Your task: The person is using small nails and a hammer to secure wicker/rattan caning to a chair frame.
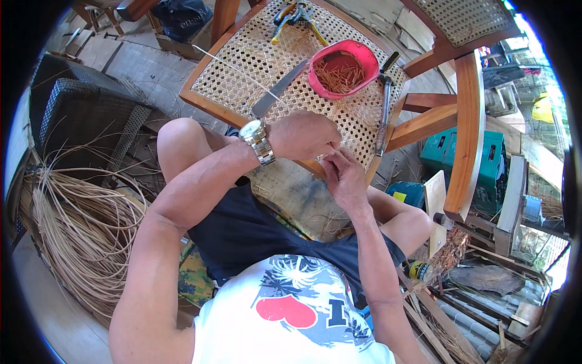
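Note:
My left hand [305,134], with a metal watch at its wrist, is closed around a thin pale cane strip [236,71] whose long free end sticks out to the upper left. Touching its fingertips, my right hand [345,177] pinches a small whitish bit that looks like the strip's other end. Both hands are over the front edge of a woven cane chair seat [233,51]. A knife blade [279,91] lies on the weave just beyond my left hand. Farther back stands a pink tub [315,82] holding thin brown wooden pegs. A hammer [386,103] rests along the seat's right side.
Pliers [292,15] lie at the seat's far end. The chair's wooden leg [470,139] juts out on the right, before green crates [494,164]. A big bundle of cane [85,224] is on my left, near a dark woven piece [91,121]. Scrap wood [485,279] lies at lower right.

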A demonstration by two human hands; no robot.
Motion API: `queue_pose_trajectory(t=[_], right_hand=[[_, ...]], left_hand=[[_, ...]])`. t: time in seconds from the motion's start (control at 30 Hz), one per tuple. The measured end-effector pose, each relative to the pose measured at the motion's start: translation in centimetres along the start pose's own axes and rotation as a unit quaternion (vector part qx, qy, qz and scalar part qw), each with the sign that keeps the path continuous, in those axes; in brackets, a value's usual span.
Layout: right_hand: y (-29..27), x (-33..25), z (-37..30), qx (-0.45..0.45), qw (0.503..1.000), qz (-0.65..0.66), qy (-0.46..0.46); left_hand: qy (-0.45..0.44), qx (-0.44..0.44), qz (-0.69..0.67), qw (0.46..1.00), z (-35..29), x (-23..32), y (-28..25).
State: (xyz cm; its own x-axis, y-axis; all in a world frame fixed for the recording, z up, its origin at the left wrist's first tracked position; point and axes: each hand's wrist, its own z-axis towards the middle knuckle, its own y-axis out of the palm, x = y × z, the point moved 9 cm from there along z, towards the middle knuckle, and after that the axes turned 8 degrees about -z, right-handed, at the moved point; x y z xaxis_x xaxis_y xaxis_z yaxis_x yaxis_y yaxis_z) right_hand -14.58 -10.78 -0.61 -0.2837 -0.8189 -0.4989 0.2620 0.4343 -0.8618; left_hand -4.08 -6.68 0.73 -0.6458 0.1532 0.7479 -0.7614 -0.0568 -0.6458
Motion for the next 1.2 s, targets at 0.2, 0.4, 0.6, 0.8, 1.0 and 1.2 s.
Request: queue_pose_trajectory(t=[0.2, 0.4, 0.6, 0.8, 1.0, 1.2], right_hand=[[0.3, 0.9, 0.1, 0.005, 0.998, 0.005, 0.055], [0.1, -0.2, 0.5, 0.032, 0.998, -0.059, 0.007], [0.1, -2.0, 0.8, -0.012, 0.993, -0.107, -0.041], [0.4, 0.1, 0.8, -0.053, 0.998, -0.004, 0.027], [0.3, -1.0, 0.3, 0.015, 0.997, -0.067, -0.020], [2.0, -0.9, -0.4, -0.006, 0.991, -0.122, -0.050]], left_hand=[[-0.032, 0.023, 0.015, 0.999, 0.2, -0.8, -0.3], [-0.024, 0.037, -0.001, 0.999, 0.0, -1.2, -1.2], [-0.058, -0.012, -0.028, 0.998, -0.9, -1.8, -1.5], [-0.091, -0.011, 0.004, 0.996, -1.3, -3.3, -1.6], [-0.115, -0.031, 0.046, 0.992, -1.5, -4.0, -0.9], [-0.095, -0.046, 0.025, 0.994, -1.0, -3.6, -0.3]])
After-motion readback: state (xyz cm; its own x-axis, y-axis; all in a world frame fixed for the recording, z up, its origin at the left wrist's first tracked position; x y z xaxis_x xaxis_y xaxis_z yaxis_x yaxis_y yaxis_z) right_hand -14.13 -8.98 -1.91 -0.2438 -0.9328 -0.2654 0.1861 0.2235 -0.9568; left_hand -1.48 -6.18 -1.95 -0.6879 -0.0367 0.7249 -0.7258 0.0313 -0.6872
